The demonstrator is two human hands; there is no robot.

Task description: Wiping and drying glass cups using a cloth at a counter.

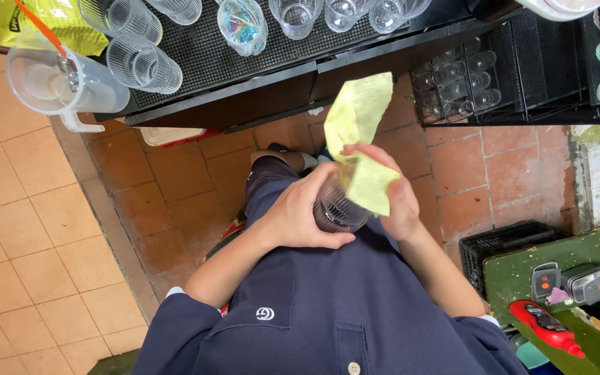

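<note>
My left hand [301, 217] wraps around a clear ribbed drinking glass [336, 206], held in front of my navy shirt. A yellow-green cloth [359, 132] is pinched in my right hand [396, 198]; its lower part goes into the glass mouth and its upper part sticks up toward the counter. Both hands meet at the glass, above the tiled floor. The glass bottom is hidden by my left palm.
A black rubber mat [210, 48] on the dark counter holds several upturned clear glasses [144, 64] and an iridescent glass [242, 26]. A clear plastic jug [60, 82] stands at the left. A black wire rack [453, 83] holds more glasses. A green surface [522, 267] with a red tool [546, 328] lies at right.
</note>
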